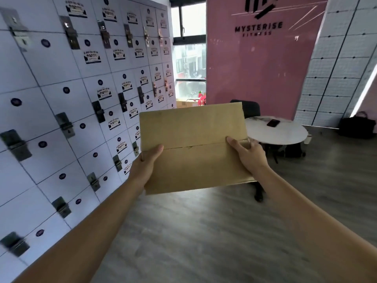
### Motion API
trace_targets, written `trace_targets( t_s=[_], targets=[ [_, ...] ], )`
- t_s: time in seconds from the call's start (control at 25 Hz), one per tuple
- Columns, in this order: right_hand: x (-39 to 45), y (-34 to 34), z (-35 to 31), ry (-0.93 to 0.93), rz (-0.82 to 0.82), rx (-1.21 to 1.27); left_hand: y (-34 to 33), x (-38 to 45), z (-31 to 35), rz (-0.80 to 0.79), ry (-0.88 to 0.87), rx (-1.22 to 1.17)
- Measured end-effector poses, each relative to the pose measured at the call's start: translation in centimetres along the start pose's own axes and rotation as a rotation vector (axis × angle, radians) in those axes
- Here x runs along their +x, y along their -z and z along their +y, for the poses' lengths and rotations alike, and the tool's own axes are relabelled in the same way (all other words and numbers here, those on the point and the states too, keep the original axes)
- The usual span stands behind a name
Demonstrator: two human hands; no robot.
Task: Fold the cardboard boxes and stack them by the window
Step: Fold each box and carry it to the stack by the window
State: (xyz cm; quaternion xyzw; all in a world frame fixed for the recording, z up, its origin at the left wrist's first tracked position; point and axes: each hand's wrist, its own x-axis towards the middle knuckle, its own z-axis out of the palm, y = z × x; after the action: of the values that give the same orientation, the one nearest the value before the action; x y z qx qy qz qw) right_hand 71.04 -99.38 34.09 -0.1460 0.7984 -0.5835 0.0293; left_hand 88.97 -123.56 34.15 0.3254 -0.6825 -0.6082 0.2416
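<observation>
Held folded cardboard box (193, 148) between both hands, left hand (145, 162) and right hand (247, 153) gripping opposite edges. Best kept level, carried to window (188, 58) ahead, set squarely on stack.

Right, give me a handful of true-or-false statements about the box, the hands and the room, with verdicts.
1. Both hands hold the cardboard box. True: the left hand grips its left edge, the right hand its right edge.
2. The box rests on the floor. False: it is held up in the air.
3. A dark phone lies on the round white table. True.
4. The lockers are on the person's right. False: they line the left wall.
5. The window is behind the box, further ahead. True.
</observation>
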Motion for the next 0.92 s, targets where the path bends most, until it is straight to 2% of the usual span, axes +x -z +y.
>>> trace_targets(
  t_s=[0.32,0.6,0.76,0.92],
  targets=[
    [22.9,-10.4,-0.1,0.028,-0.095,-0.045,-3.0,23.2,1.4,0.033,-0.032,0.033],
    [41.5,-18.3,-0.1,-0.028,0.032,-0.031,-7.0,46.7,3.3,-0.067,-0.004,0.016],
    [52.4,-20.7,1.2,-0.041,0.093,-0.040,-11.8,58.7,4.6,-0.120,-0.015,0.013],
    [64.9,-23.2,3.7,-0.045,0.088,-0.005,-17.2,70.6,4.8,-0.117,0.008,0.018]
  ],
)
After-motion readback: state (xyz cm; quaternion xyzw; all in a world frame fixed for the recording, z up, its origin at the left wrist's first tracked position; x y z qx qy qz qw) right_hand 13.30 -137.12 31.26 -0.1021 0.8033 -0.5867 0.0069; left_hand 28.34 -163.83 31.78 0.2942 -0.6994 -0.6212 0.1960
